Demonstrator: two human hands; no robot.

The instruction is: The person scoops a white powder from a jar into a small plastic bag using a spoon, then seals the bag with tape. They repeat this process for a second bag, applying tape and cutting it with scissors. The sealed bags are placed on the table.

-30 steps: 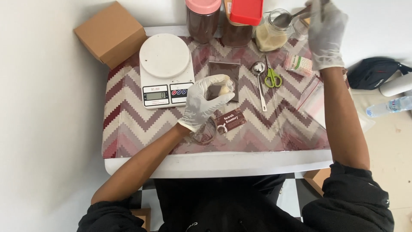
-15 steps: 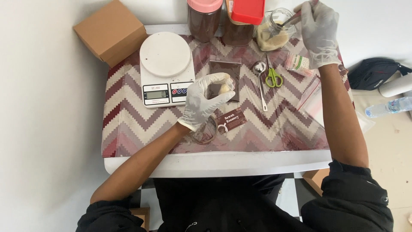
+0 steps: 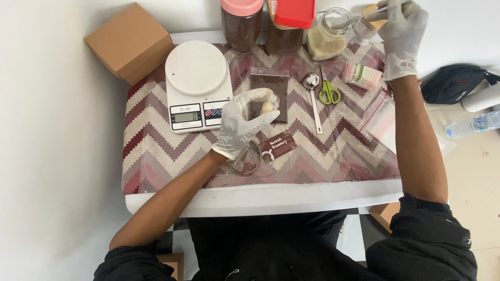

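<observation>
Small home packing station: table point(image 3: 260, 200) with chevron cloth point(image 3: 156, 156), kitchen scale point(image 3: 198, 86), jars point(image 3: 242, 23), zip bags point(image 3: 380, 117), cardboard box point(image 3: 130, 41).

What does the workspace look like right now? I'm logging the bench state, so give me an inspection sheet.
Surface: small white table with a zigzag-patterned cloth under clear film.
Job's things: small clear pouch with a pale lump in it; long metal tool reaching into an open glass jar of tan grains.
Clutter: white kitchen scale, dark brown packet, metal scoop, green scissors, two lidded jars of dark powder, brown card, cardboard box.
Hands: left hand, gloved, holds the pouch; right hand, gloved, holds the tool.
Cables: nothing seen.
Surroundings: black bag and plastic bottle on the floor.
</observation>
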